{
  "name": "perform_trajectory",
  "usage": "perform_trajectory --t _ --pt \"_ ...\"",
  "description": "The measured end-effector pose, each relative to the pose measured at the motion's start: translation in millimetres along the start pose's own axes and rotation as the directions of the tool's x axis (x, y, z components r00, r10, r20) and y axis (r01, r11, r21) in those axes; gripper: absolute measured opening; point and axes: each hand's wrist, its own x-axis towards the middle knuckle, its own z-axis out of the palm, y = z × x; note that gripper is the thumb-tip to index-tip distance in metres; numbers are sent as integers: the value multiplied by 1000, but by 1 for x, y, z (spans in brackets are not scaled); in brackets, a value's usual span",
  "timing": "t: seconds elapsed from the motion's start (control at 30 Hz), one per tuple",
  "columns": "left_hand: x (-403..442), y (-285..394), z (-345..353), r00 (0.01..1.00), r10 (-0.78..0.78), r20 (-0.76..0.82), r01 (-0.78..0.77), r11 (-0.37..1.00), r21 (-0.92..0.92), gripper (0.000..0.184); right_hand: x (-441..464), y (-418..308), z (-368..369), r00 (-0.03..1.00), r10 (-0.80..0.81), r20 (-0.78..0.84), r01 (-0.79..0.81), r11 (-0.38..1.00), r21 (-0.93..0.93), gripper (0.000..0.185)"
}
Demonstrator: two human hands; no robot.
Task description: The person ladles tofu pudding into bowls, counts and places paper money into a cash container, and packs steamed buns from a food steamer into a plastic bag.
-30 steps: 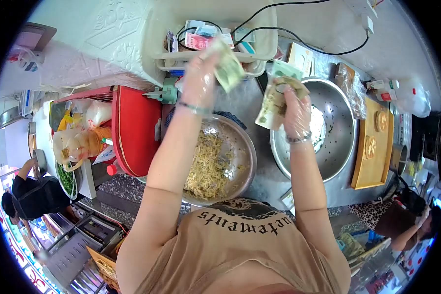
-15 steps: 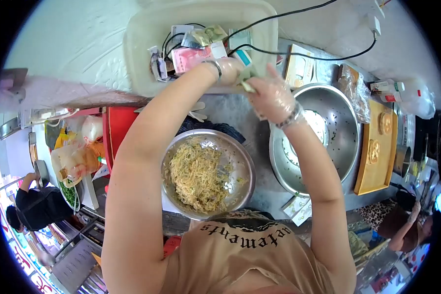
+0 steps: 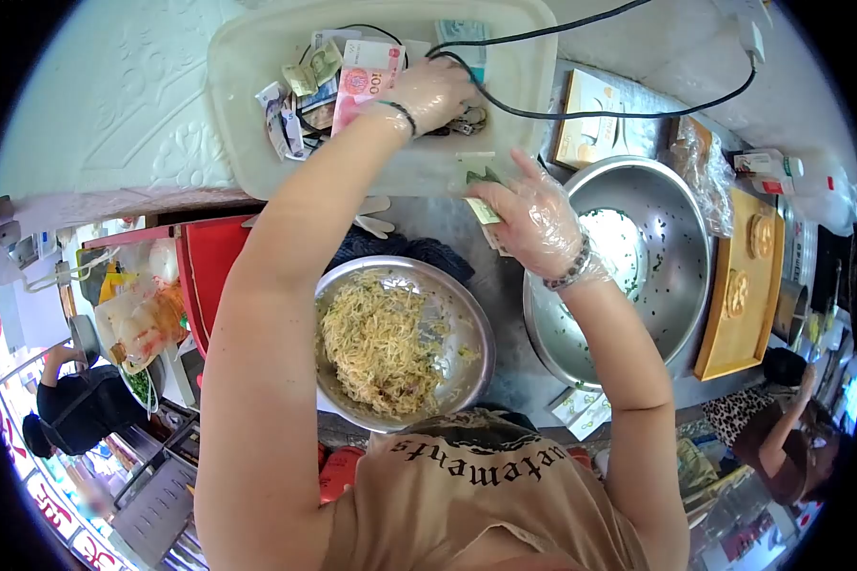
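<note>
My left hand, in a clear plastic glove, reaches into a translucent plastic bin. Its fingers are spread over the bin's contents, above some coins, and their tips are partly hidden. Beside that wrist lie a pink 100 banknote and several crumpled notes. My right hand, also gloved, pinches a few folded greenish banknotes just in front of the bin. Its index finger points up, away from the notes.
A steel bowl of shredded food stands near my body. To the right are a large steel basin with green bits and a wooden tray. A black cable crosses the bin. Other people are at both sides.
My left hand has moved away from the right hand, left and deeper into the bin. The right hand has dropped slightly and still holds the notes. The pink note has shifted and turned.
</note>
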Motion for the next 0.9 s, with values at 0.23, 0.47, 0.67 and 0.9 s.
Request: perform_trajectory --t 0.23,0.47,0.67,0.9 --pt "21 8 10 987 -112 112 128 981 -147 24 2 4 0 999 -2 -38 4 999 41 41" --pt "42 4 28 960 -152 234 194 966 -169 26 5 5 -5 996 36 -79 -26 992 125 34" --pt "33 15 11 967 -120 225 168 963 -210 30 5 11 0 989 16 -150 -4 997 80 28" --pt "14 5 2 964 -190 184 215 968 -130 24 11 5 6 944 128 -303 -64 975 212 21"
